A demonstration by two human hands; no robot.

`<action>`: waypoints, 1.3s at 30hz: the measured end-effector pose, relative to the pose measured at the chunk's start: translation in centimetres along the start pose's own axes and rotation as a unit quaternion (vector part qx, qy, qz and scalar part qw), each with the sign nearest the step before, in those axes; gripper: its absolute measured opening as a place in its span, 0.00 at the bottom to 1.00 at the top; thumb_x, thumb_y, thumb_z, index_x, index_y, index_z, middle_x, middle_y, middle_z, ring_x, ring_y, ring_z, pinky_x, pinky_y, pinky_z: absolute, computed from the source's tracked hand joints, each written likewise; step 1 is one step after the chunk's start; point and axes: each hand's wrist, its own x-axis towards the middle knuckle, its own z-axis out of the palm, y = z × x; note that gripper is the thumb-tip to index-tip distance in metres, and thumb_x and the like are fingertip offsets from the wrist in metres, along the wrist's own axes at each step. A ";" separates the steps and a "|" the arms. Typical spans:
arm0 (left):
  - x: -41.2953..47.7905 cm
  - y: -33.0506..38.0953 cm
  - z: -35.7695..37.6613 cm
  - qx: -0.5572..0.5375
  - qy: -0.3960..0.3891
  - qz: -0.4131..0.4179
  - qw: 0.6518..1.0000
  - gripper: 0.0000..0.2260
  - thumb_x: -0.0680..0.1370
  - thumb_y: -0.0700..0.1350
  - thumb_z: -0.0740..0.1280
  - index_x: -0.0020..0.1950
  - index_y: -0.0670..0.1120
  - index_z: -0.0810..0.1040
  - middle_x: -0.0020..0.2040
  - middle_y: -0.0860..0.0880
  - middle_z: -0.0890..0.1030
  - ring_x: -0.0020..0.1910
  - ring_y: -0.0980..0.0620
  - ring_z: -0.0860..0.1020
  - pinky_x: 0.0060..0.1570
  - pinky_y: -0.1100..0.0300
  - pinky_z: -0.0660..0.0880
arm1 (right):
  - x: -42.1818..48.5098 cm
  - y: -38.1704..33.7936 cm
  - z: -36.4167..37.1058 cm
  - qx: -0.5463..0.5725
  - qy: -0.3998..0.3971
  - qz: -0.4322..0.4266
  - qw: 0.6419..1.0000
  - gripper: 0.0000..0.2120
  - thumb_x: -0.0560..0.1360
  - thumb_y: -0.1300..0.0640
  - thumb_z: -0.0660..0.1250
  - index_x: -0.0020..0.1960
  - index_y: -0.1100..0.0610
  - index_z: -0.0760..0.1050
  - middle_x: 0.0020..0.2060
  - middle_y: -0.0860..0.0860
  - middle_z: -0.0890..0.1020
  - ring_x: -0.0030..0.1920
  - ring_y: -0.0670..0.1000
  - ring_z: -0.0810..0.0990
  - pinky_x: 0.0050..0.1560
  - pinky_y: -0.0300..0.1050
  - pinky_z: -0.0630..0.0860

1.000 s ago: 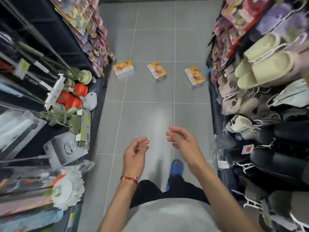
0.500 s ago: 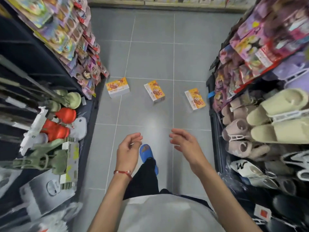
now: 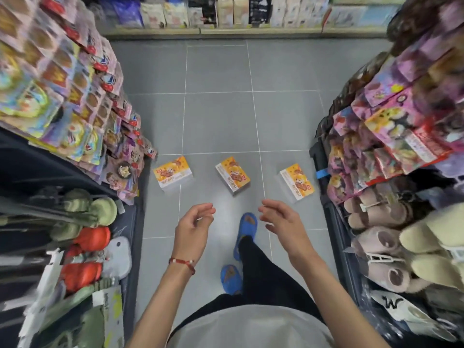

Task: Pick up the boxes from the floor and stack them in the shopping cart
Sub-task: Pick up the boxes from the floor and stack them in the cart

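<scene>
Three orange and yellow boxes lie in a row on the grey tiled floor: a left box [image 3: 172, 173], a middle box [image 3: 233, 175] and a right box [image 3: 296, 183]. My left hand [image 3: 193, 228] and my right hand [image 3: 282, 223] hover in front of me, fingers loosely curled, holding nothing. Both hands are short of the boxes and above the floor. No shopping cart is in view.
Shelves of hanging packets [image 3: 75, 96] and cleaning goods [image 3: 85, 247] line the left. Packets and slippers [image 3: 391, 234] fill the right rack. Another shelf [image 3: 226, 16] closes the far end of the aisle. My feet in blue slippers [image 3: 244, 229] stand on the floor [image 3: 221, 116] between.
I have walked forward along the aisle. The three boxes are now much closer, just ahead of my hands. My hands stay raised and empty.
</scene>
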 end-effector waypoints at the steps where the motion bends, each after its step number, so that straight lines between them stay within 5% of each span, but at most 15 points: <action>1: 1.6 0.6 -0.1 0.004 -0.002 -0.001 1.000 0.12 0.80 0.35 0.65 0.58 0.49 0.81 0.55 0.53 0.84 0.58 0.55 0.81 0.59 0.62 0.74 | 1.5 -0.7 0.4 0.004 0.007 0.002 1.000 0.10 0.83 0.59 0.67 0.62 0.51 0.81 0.55 0.48 0.86 0.59 0.49 0.83 0.62 0.44 0.78; 8: 13.6 5.2 -0.6 0.044 -0.008 -0.024 0.999 0.13 0.81 0.35 0.63 0.55 0.51 0.80 0.54 0.52 0.84 0.58 0.49 0.82 0.64 0.52 0.75 | 12.1 -7.1 3.1 0.046 0.010 0.033 0.998 0.10 0.82 0.60 0.68 0.62 0.56 0.80 0.57 0.57 0.84 0.49 0.49 0.83 0.41 0.32 0.79; 14: 22.4 8.7 -0.8 0.071 -0.011 -0.062 0.995 0.11 0.81 0.37 0.64 0.54 0.52 0.81 0.53 0.53 0.84 0.58 0.48 0.81 0.65 0.50 0.74 | 20.2 -12.5 5.4 0.016 0.000 0.069 0.998 0.09 0.82 0.57 0.67 0.61 0.50 0.80 0.58 0.56 0.84 0.58 0.54 0.83 0.56 0.48 0.79; 18: 27.8 10.4 -0.4 0.080 -0.040 -0.072 0.993 0.11 0.81 0.36 0.63 0.54 0.51 0.80 0.53 0.52 0.84 0.58 0.47 0.81 0.62 0.53 0.74 | 23.7 -14.8 6.3 0.015 0.020 0.101 0.995 0.10 0.82 0.58 0.66 0.61 0.51 0.80 0.58 0.60 0.83 0.47 0.61 0.80 0.58 0.60 0.80; 22: 33.4 11.3 0.5 0.107 -0.093 -0.075 0.987 0.11 0.82 0.39 0.64 0.51 0.54 0.80 0.56 0.49 0.84 0.57 0.47 0.82 0.50 0.61 0.75 | 27.0 -15.4 7.2 0.058 0.067 0.121 0.989 0.07 0.83 0.59 0.66 0.58 0.52 0.80 0.55 0.56 0.84 0.45 0.51 0.81 0.36 0.35 0.77; 24: 36.1 11.4 0.8 0.117 -0.115 -0.092 0.982 0.10 0.82 0.41 0.65 0.50 0.56 0.81 0.57 0.49 0.84 0.56 0.48 0.82 0.52 0.59 0.77 | 28.6 -15.5 8.0 0.084 0.097 0.125 0.984 0.07 0.82 0.61 0.66 0.58 0.54 0.80 0.52 0.52 0.85 0.43 0.46 0.81 0.34 0.33 0.75; 28: 40.7 11.3 0.5 0.172 -0.175 -0.128 0.961 0.07 0.82 0.44 0.66 0.51 0.54 0.82 0.58 0.49 0.83 0.56 0.50 0.81 0.65 0.50 0.74 | 31.7 -14.6 10.1 0.115 0.159 0.154 0.968 0.10 0.83 0.62 0.64 0.62 0.57 0.79 0.57 0.54 0.84 0.47 0.49 0.81 0.42 0.36 0.77; 32: 45.0 10.3 0.4 0.218 -0.217 -0.164 0.937 0.07 0.82 0.44 0.65 0.53 0.52 0.82 0.57 0.48 0.83 0.55 0.48 0.82 0.56 0.55 0.75 | 34.2 -13.1 11.9 0.159 0.204 0.186 0.948 0.08 0.82 0.61 0.66 0.57 0.52 0.80 0.60 0.58 0.84 0.55 0.56 0.82 0.68 0.56 0.77; 39: 52.3 5.4 3.5 0.269 -0.224 -0.211 0.913 0.06 0.78 0.42 0.69 0.47 0.53 0.83 0.52 0.48 0.85 0.56 0.44 0.83 0.52 0.56 0.75 | 39.1 -8.7 13.0 0.213 0.265 0.217 0.915 0.08 0.83 0.61 0.65 0.57 0.52 0.80 0.56 0.54 0.85 0.49 0.52 0.83 0.51 0.41 0.77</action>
